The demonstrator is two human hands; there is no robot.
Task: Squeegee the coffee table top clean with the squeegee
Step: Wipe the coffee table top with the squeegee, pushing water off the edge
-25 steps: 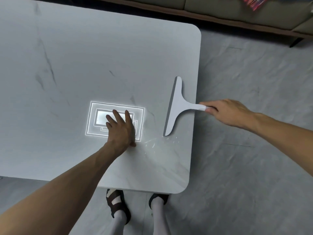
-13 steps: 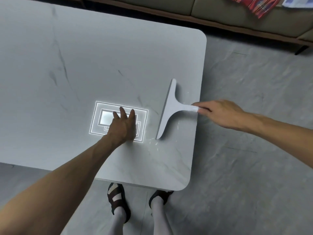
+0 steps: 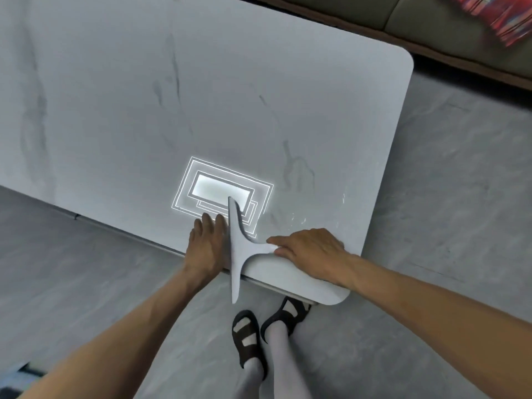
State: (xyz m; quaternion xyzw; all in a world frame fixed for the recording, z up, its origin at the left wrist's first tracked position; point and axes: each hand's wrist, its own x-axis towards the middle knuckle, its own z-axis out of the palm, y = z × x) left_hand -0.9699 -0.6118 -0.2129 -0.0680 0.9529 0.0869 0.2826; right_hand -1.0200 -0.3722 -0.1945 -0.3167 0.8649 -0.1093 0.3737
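The white T-shaped squeegee (image 3: pixel 236 249) lies across the near edge of the grey marble-look coffee table (image 3: pixel 201 96), its blade running front to back with the lower end hanging past the edge. My right hand (image 3: pixel 309 251) grips its handle from the right. My left hand (image 3: pixel 207 244) rests flat on the table edge, fingers spread, right against the blade's left side. A few small wet specks (image 3: pixel 296 218) glint on the top, right of the blade. A bright rectangular reflection of a ceiling light (image 3: pixel 220 190) sits just beyond the hands.
A sofa base (image 3: pixel 431 27) with a red patterned cloth (image 3: pixel 501 15) runs along the back right. Grey floor (image 3: pixel 449 180) surrounds the table. My sandalled feet (image 3: pixel 267 332) stand below the table's near right corner (image 3: pixel 336 298).
My right hand has swept the squeegee left and toward me, from near the right edge to the near edge beside my left hand. The view has shifted, and the left hand slid back toward the edge.
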